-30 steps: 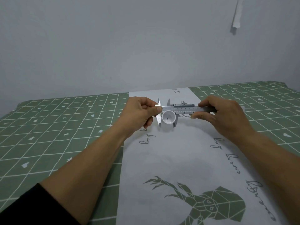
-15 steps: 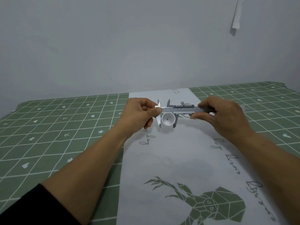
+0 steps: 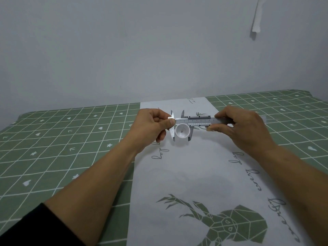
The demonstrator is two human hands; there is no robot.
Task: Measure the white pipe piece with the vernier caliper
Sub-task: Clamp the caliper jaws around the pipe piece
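Observation:
A steel vernier caliper (image 3: 198, 121) is held level above the table, scale facing me. The white pipe piece (image 3: 182, 131), a short round ring with its open end toward me, sits between the caliper's two lower jaws, which touch its left and right sides. My left hand (image 3: 150, 128) pinches the caliper's left end by the fixed jaw with thumb and fingers. My right hand (image 3: 243, 128) grips the beam to the right of the slider, thumb under it.
The table wears a green checked cloth (image 3: 62, 139) with a white printed strip (image 3: 186, 174) down the middle bearing a deer drawing and script. A grey wall (image 3: 159, 50) stands close behind the far edge.

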